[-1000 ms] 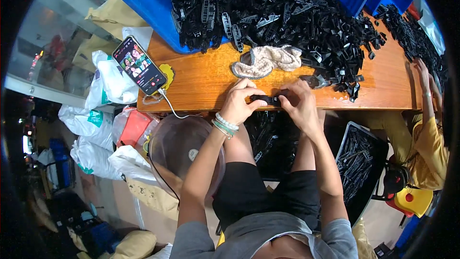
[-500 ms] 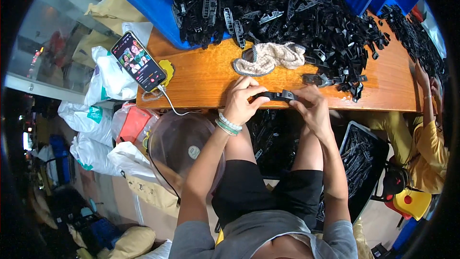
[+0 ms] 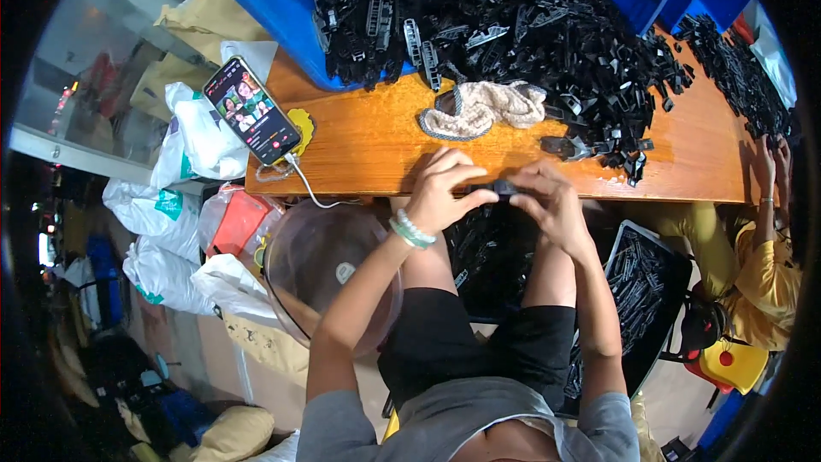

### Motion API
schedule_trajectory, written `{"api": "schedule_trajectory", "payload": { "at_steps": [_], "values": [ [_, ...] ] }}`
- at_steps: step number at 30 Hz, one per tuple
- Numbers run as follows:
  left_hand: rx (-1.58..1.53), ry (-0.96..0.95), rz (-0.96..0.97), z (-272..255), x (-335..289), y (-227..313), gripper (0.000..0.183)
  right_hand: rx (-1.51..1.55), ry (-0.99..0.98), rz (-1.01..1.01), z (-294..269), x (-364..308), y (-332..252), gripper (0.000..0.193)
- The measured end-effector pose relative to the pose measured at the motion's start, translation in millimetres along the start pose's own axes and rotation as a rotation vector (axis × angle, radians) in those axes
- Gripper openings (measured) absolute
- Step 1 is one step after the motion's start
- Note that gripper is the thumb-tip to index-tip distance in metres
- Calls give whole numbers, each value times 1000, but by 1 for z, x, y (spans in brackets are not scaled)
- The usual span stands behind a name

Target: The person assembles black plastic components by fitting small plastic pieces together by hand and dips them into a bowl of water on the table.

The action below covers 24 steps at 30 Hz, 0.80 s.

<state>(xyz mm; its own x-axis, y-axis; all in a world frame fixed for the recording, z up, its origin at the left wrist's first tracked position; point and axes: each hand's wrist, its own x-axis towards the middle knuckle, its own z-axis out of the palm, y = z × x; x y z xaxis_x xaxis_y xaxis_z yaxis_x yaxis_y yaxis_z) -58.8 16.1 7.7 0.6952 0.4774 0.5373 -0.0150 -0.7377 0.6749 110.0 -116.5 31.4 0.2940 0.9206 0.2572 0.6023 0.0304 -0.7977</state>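
Note:
Just over the table's front edge, both of my hands meet at a small black plastic piece (image 3: 499,189), which looks like a buckle on a short strap. My left hand (image 3: 442,197) pinches its left end between thumb and fingers. On the other end are the bent fingertips of my right hand (image 3: 554,208), slightly blurred. Fingers cover much of the piece. Beyond them lies a crumpled beige knitted cloth (image 3: 487,110). Loose black buckle parts (image 3: 611,139) lie past my right hand, at the near edge of a large heap of black plastic parts (image 3: 530,26).
Blue bins (image 3: 256,0) flank the heap on the wooden table (image 3: 359,137). A phone (image 3: 254,111) on a cable leans at the left. Below are a clear tub (image 3: 333,248) and a black crate of parts (image 3: 676,278). At right, a co-worker's hands (image 3: 770,162) reach another heap.
The strap stretched between my hands has come closer together, and less of it shows. My hands have moved slightly nearer to me. The co-worker's hands have shifted at the far right.

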Motion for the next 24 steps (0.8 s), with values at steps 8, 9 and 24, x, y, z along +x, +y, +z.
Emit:
{"api": "schedule_trajectory", "payload": {
  "at_steps": [8,9,24],
  "values": [
    [307,444,-265,-55,33,-55,9,-366,309,-1,-38,-4,25,17],
    [397,513,-292,-55,49,-66,11,-411,339,8,-43,-3,33,18],
    [638,739,-416,-87,57,-107,20,-353,410,-107,-22,6,52,26]
  ]
}}
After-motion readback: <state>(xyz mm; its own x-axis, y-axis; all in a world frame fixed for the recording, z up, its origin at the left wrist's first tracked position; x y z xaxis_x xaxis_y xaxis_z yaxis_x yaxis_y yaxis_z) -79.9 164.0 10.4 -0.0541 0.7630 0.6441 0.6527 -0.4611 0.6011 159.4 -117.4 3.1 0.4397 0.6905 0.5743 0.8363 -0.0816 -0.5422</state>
